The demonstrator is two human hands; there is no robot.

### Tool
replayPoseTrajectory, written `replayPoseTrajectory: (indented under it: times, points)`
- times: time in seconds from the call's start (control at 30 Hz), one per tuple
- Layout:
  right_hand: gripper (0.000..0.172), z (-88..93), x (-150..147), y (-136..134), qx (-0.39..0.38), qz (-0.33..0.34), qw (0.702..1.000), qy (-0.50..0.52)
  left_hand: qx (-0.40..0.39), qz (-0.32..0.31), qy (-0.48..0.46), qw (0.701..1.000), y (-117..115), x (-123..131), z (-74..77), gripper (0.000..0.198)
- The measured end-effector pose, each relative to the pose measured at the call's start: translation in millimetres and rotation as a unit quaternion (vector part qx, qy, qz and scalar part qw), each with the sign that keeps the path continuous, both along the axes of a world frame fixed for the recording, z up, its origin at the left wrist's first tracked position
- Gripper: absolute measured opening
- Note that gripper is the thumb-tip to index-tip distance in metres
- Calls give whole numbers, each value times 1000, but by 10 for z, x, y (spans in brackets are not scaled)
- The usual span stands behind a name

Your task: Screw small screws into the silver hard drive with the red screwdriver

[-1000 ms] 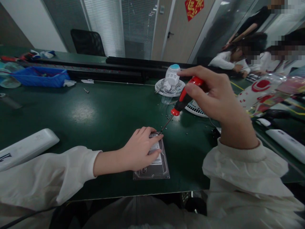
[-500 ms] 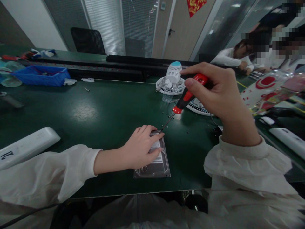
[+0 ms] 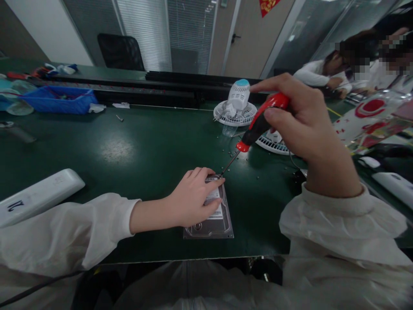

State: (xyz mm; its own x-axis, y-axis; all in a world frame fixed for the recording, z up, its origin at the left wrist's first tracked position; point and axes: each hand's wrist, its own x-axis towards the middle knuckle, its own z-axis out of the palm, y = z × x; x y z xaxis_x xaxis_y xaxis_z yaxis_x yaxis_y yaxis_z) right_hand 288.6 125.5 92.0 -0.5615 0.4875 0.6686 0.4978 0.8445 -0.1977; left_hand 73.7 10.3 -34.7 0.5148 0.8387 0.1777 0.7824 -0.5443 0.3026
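At six o'clock on the table [image 3: 155,146], the left hand [image 3: 193,199], fingers spread, rests on a hard disk drive [image 3: 209,229] whose one o'clock corner meets the screwdriver [image 3: 255,129] gripped by the right hand [image 3: 305,122], screwing apparently in hand and calling for a seated tip, while a ten o'clock blue bin [image 3: 60,104] holds blurred items.

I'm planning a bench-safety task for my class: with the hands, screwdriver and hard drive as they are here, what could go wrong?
1. The screwdriver has its tip very near the left hand; a slip might jab a finger.
2. It leans rather than standing upright, so the tip could skid and scratch the hard drive.
3. Small loose bits, perhaps screws, lie scattered on the table; a stray knock might lose some.
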Motion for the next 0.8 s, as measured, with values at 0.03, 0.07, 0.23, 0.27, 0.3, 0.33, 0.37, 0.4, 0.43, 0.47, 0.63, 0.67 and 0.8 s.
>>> replayPoseTrajectory:
  times: [0.03,0.07,0.23,0.27,0.3,0.33,0.37,0.4,0.43,0.47,0.63,0.67,0.8]
  points:
    - [40,1,-1,-2,-3,5,1000,-1,-1,0,0,1000,0,2,-1,55]
    - [40,3,-2,-7,-4,7,1000,3,-2,0,-1,1000,1,4,0,55]
    - [28,31,-10,-41,-16,-6,1000,17,-10,-1,-4,1000,3,1,11,55]
    - [27,38,-8,-45,-21,-2,1000,13,-10,-2,-5,1000,4,0,12,56]
    - [28,43,-6,-47,-25,6,1000,8,-10,-3,-5,1000,4,-1,12,55]
    - [31,46,-4,-47,-27,15,1000,3,-8,-3,-5,1000,5,-1,12,55]
    - [33,46,-3,-45,-26,23,999,1,-7,-3,-5,1000,5,-1,10,55]
    - [34,43,-1,-42,-24,26,999,0,-7,-3,-5,1000,6,-1,7,55]
    - [34,38,1,-39,-20,23,1000,2,-7,-3,-5,1000,6,-1,4,55]
    - [33,34,4,-36,-15,17,1000,1,-6,-3,-5,1000,6,-2,1,55]
    - [35,30,42,-14,0,21,1000,-21,-2,-6,-8,1000,-5,-11,-12,54]
    - [38,33,48,-10,0,32,999,-24,-2,-5,-8,1000,-8,-11,-11,54]
    - [38,37,44,-13,3,32,999,-21,-4,-4,-7,1000,-10,-4,-7,54]
